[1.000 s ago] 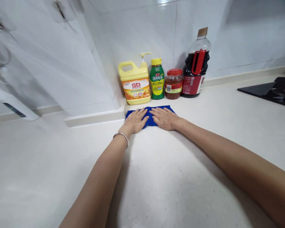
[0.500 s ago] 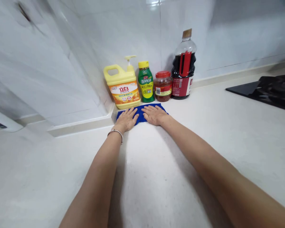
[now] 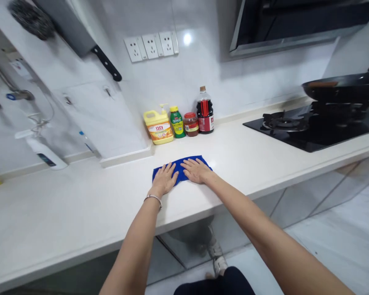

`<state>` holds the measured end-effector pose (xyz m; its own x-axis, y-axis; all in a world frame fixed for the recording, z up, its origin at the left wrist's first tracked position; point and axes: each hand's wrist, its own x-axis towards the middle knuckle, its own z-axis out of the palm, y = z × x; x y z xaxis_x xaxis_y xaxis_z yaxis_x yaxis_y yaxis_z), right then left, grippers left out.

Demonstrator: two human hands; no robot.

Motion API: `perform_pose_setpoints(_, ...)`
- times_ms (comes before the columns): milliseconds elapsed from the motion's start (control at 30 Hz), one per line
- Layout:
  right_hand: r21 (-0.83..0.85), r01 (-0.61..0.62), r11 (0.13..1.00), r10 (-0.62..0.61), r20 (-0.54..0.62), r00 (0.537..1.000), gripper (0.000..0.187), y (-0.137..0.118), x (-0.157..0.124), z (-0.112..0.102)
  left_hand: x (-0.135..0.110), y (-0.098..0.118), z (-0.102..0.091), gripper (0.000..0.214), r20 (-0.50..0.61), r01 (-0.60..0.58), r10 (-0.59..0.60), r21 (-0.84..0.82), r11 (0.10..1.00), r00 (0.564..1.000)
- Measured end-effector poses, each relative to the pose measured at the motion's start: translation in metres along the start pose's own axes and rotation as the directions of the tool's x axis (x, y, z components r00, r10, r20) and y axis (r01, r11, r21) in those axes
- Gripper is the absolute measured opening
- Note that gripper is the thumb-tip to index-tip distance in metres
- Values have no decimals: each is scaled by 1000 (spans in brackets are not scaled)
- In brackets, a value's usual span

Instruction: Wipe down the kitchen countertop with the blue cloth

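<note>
A blue cloth (image 3: 178, 169) lies spread on the white countertop (image 3: 110, 205). My left hand (image 3: 164, 179) rests flat on its left part, fingers spread, with a silver bracelet at the wrist. On the right part of the cloth my right hand (image 3: 196, 170) presses palm down, fingers stretched out. Behind the cloth, by the wall, stand a yellow detergent jug (image 3: 159, 129) with a pump, a green sauce bottle (image 3: 177, 123), a red-lidded jar (image 3: 191, 124) and a large dark soy sauce bottle (image 3: 205, 112).
To the right are a black gas stove (image 3: 313, 131) and a wok (image 3: 341, 88), with a range hood (image 3: 295, 24) above. A cleaver (image 3: 76, 32) hangs at upper left. A white spray bottle (image 3: 46, 151) stands by the left wall. Sockets (image 3: 150, 46) sit on the tiles.
Both hands and the blue cloth have come back toward me, away from the bottles and the wall. The view has pulled back, bringing the counter's front edge, floor and wok into sight.
</note>
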<state>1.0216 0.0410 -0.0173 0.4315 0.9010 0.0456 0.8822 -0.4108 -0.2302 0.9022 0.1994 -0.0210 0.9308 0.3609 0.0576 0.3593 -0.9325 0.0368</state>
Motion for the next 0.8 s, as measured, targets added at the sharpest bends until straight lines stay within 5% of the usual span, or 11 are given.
perform_pose_setpoints(200, 8, 64, 998, -63, -14, 998, 65, -1, -83, 1, -68, 38, -5, 72, 19, -65, 66, -26, 998, 998)
perform_pose_setpoints(400, 13, 25, 1000, -25, -10, 1000, 67, 35, -142, -11, -75, 88, -11, 74, 65, -202, 205, -46, 978, 977)
perform_pose_setpoints(500, 4, -12, 1000, 12, -7, 1000, 66, 61, -161, -16, -79, 92, -16, 69, 51, -266, 270, -60, 962, 962)
perform_pose_setpoints(633, -5, -76, 997, 76, -30, 997, 64, 96, -178, -19, -103, 30, -22, 70, 2, -192, 193, -48, 980, 981)
perform_pose_setpoints(800, 17, -167, 986, 167, -64, 984, 59, 134, -192, -28, -156, -120, -19, 74, 49, 105, -114, 166, 980, 992)
